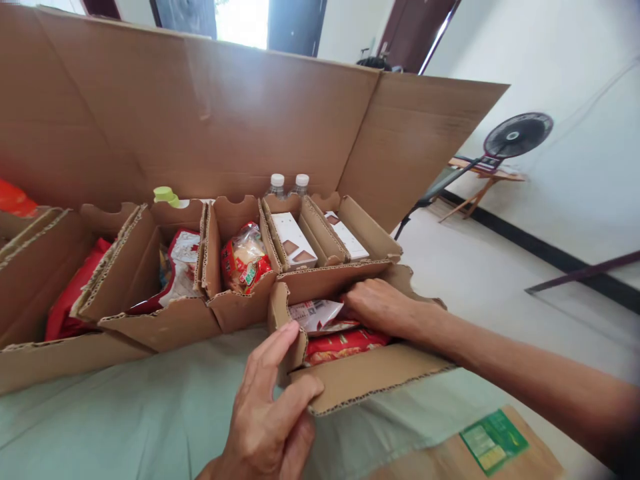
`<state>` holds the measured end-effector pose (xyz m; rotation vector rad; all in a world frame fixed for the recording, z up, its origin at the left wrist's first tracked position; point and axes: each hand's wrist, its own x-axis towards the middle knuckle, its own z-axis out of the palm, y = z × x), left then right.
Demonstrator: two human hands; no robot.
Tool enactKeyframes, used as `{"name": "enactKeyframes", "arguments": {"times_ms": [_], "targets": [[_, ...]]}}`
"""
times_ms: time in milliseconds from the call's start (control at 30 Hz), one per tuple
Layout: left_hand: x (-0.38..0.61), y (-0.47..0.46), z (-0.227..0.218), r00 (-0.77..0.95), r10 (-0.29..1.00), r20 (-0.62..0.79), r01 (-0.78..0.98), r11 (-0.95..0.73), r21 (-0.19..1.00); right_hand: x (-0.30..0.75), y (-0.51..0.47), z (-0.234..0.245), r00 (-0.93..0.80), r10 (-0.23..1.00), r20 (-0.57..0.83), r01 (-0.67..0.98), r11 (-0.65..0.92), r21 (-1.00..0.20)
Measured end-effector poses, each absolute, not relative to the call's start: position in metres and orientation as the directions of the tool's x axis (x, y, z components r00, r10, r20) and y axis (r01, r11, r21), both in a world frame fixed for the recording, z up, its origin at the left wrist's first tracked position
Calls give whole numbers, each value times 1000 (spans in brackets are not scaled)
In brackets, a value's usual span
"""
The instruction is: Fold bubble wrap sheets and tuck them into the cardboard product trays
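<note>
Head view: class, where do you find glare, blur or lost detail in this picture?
Head view: the bright opening at the top is burnt out to white, with pale haze on the cardboard panel below; head view: the green label at lower right is blurred, its print unreadable; head view: the right forearm softens and darkens toward the picture's edge.

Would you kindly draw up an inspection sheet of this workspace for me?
Surface: pale green cloth beneath the boxes.
Job's things: front cardboard box with a red packet and a white-and-red wrapper inside.
Clutter: row of cardboard bins with assorted packages; two white-capped bottles behind.
Hands: left hand at the front box's left end, thumb and fingers apart; right hand inside the box, fingertips hidden.
Cables: faint line on the white wall; cannot tell whether a cable.
Surroundings: tall cardboard panel, electric fan.
</note>
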<state>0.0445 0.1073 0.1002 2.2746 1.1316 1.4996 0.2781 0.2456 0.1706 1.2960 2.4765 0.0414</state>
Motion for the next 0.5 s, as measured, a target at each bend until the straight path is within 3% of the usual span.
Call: {"name": "enactKeyframes", "arguments": {"times_ms": [100, 200, 267, 367, 433, 500], "targets": [[39, 107, 101, 282, 669, 688, 499, -714, 490, 279, 243, 178, -515, 784, -347, 809, 579, 106], [36, 105, 101, 299, 673, 677, 506, -713, 485, 290, 225, 198, -535, 796, -284, 830, 558, -1], [34, 101, 97, 226, 698, 680, 517, -677, 524, 306, 203, 212, -504, 854, -132, 863, 504, -36], [24, 92, 85, 83, 794, 602, 528, -547, 649, 337, 159, 221, -337, 912, 235, 915, 377, -147], [16, 88, 72, 18, 899, 437, 506, -385, 772, 357, 131, 211, -156, 896, 415, 916, 289, -279], [12, 87, 61, -15, 969, 246, 445, -214, 870, 370, 113, 188, -15, 902, 432, 887, 212, -411]]}}
